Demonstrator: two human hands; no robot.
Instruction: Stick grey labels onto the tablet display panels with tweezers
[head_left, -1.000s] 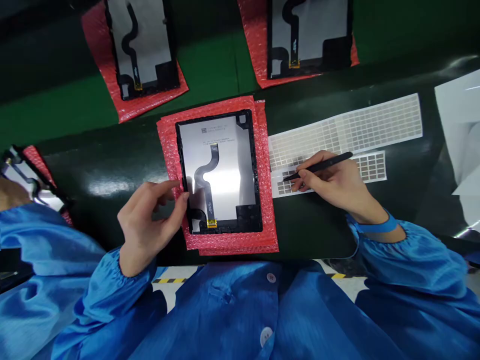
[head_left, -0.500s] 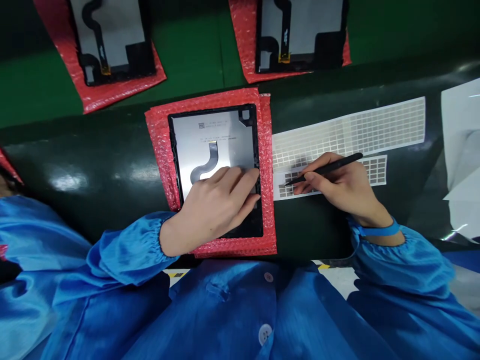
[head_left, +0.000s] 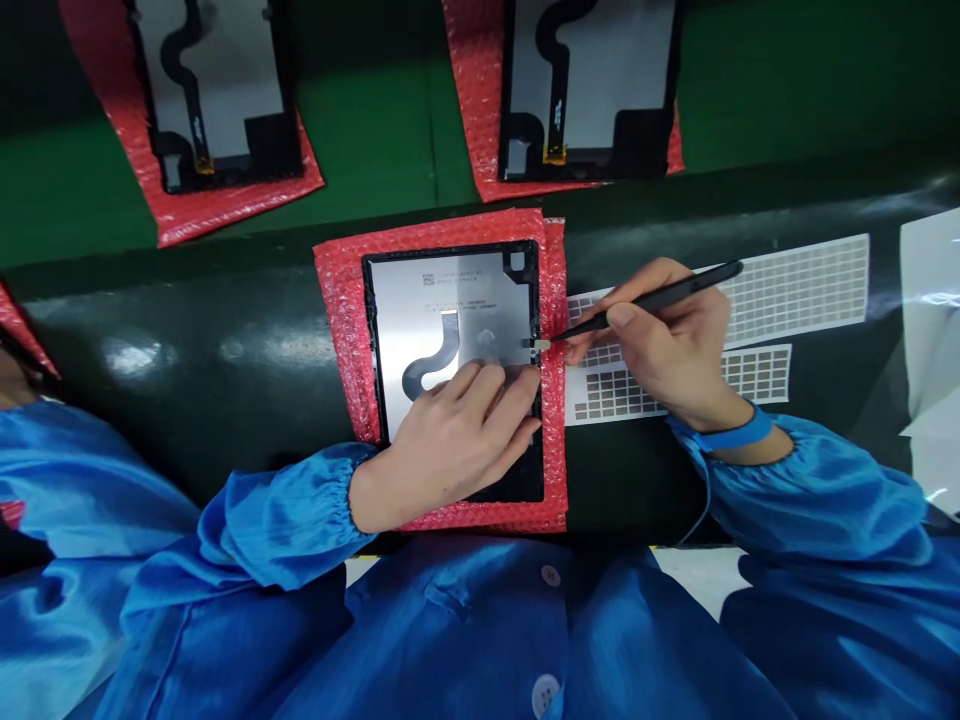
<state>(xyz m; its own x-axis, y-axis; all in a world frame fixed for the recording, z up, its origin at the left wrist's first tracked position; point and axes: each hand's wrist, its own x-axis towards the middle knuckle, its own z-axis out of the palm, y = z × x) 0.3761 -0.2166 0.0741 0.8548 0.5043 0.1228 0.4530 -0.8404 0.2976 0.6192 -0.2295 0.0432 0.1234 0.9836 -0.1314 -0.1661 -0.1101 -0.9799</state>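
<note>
Black tweezers (head_left: 667, 294) are pinched in my right hand (head_left: 671, 345). Their tip, pointing left, carries a small pale sticker (head_left: 541, 345) at the right edge of a tablet screen panel (head_left: 487, 275). The panel lies with its silver back up and a curved flex cable (head_left: 448, 345) on it. My left hand (head_left: 454, 430) rests across the panel's lower part, fingers bent and thumb apart, covering some of it. Red bubble wrap (head_left: 345, 350) lies under the panel. A sheet of small stickers (head_left: 802, 290) and a shorter sticker sheet (head_left: 757, 375) extend beneath and beyond my right hand.
Two more screen panels, one at the back left (head_left: 225, 80) and one at the back centre (head_left: 600, 70), lie on red wrap. White sheets (head_left: 930, 330) are at the far right. Another person's blue sleeve (head_left: 67, 470) shows at the left.
My right hand has moved the tweezers up and left from the shorter sticker sheet to the panel's right edge. A small sticker now shows at their tip. My left hand stays on the panel.
</note>
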